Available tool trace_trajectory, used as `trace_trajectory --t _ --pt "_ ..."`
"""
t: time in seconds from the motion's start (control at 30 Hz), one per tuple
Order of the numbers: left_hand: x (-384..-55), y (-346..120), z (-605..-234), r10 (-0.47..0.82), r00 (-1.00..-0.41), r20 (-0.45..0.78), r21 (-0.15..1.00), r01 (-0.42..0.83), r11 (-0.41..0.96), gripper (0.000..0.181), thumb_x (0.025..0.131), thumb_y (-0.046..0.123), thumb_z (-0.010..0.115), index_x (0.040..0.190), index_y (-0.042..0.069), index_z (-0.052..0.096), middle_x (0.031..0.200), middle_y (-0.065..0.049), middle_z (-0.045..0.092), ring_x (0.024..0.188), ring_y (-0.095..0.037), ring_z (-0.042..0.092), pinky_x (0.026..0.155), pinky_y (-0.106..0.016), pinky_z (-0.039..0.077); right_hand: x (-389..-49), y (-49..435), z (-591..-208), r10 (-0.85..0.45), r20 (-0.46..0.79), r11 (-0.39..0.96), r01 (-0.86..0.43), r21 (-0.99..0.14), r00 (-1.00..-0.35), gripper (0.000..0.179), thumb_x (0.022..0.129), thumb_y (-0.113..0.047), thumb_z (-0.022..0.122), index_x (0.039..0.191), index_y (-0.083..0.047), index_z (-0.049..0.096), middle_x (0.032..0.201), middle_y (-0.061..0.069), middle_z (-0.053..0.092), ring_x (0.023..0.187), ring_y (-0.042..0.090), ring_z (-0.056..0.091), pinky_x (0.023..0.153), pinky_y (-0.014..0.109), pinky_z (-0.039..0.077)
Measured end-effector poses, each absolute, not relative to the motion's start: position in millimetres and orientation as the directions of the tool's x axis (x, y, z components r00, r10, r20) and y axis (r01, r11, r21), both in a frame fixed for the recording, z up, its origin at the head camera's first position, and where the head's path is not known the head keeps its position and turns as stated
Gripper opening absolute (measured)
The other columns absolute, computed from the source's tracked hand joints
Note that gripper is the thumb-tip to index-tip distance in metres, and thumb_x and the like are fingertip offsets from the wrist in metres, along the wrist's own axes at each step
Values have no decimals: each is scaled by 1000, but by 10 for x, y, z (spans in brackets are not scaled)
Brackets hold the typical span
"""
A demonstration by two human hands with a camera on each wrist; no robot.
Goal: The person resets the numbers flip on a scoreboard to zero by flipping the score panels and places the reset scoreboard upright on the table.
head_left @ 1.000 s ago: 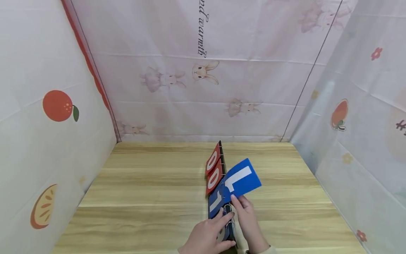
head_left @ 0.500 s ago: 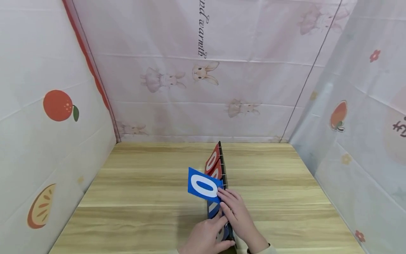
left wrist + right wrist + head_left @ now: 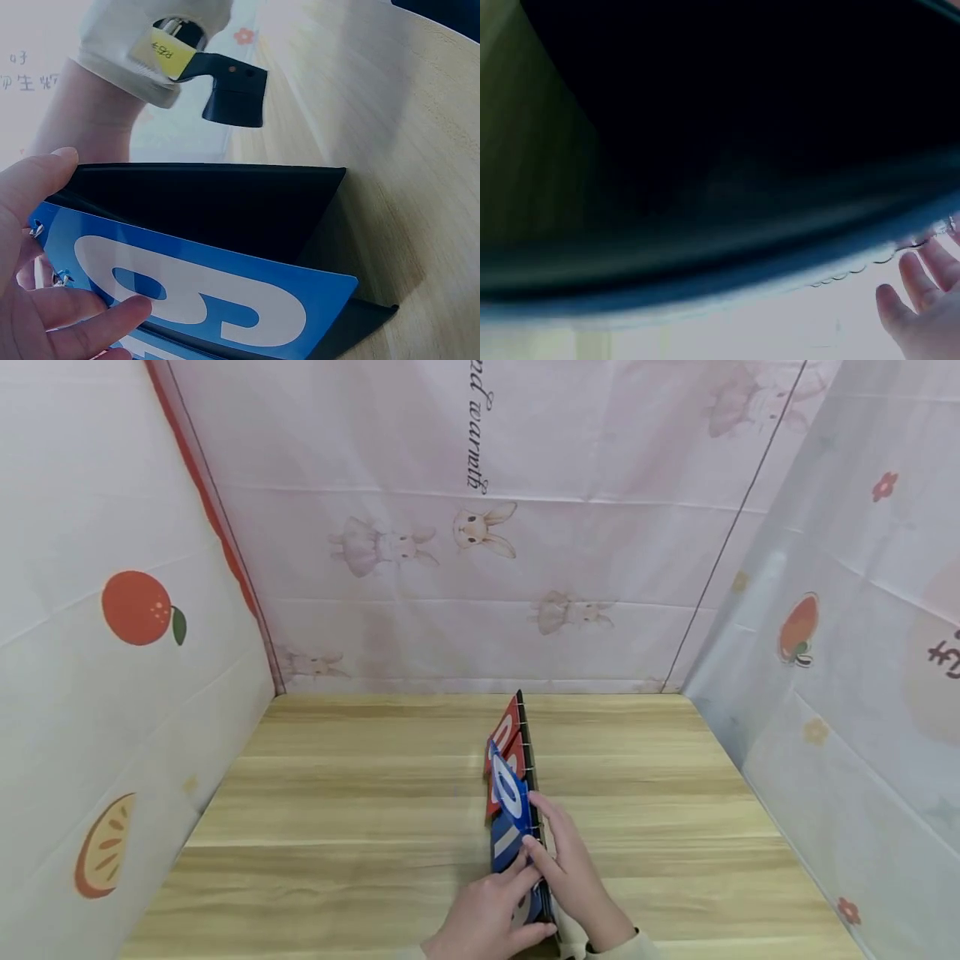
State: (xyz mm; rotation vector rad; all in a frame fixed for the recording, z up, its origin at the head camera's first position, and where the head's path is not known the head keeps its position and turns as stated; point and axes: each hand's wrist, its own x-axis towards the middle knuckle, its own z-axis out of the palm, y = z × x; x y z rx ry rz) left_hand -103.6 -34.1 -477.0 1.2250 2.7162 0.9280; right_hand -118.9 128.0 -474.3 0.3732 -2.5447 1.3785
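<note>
A flip scoreboard [image 3: 528, 752] with a black stand and ring-bound number cards stands on the table. Two red cards [image 3: 512, 720] hang at its far end. In front of the ring edge a blue card [image 3: 510, 789] with a white 0 hangs slanted, over other blue cards. My left hand [image 3: 483, 914] grips the near end, thumb over the stand's edge and fingers against a blue card [image 3: 191, 255] bearing a 6 or 9. My right hand [image 3: 577, 877] lies along the top edge, fingers extended by the rings. The right wrist view is mostly dark stand, with fingers [image 3: 922, 289] at right.
The wooden table [image 3: 352, 785] extends on both sides of the scoreboard. Printed cloth walls [image 3: 420, 635] enclose the back, left and right. A black bracket [image 3: 236, 90] with a yellow label is on the other wrist in the left wrist view.
The right hand flipped a blue card marked 1 over the top edge to the left, showing 0. That card has since dropped toward the front face. The left hand stayed put.
</note>
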Motion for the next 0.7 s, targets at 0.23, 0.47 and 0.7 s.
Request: trace_trajectory --t 0.23,0.47,0.7 --pt "-1052 -349 -4749 693 -695 192 535 666 520 64 85 53 60 137 20 45 138 -12 45 97 -13 63 65 -23 51 -1242 1252 -4678 -105 244 519 -262 -813 -964 48 91 -29 60 136 -14 49 146 4 36 132 31 32 97 58 32" --pt "-1072 -343 -4736 689 -704 172 555 647 523 60 83 51 63 133 21 49 134 -4 51 85 -4 61 62 -21 49 -1312 1264 -4483 -198 142 622 -237 -746 -970 58 85 -33 68 136 -11 50 147 6 35 131 36 32 96 60 33" --pt "-1052 -353 -4770 697 -672 250 500 706 501 63 85 49 62 137 19 45 133 -11 52 72 0 59 53 -14 43 -1327 1234 -4455 -280 257 699 -380 -606 -925 40 94 -11 54 133 -4 51 144 11 39 127 35 37 96 54 35"
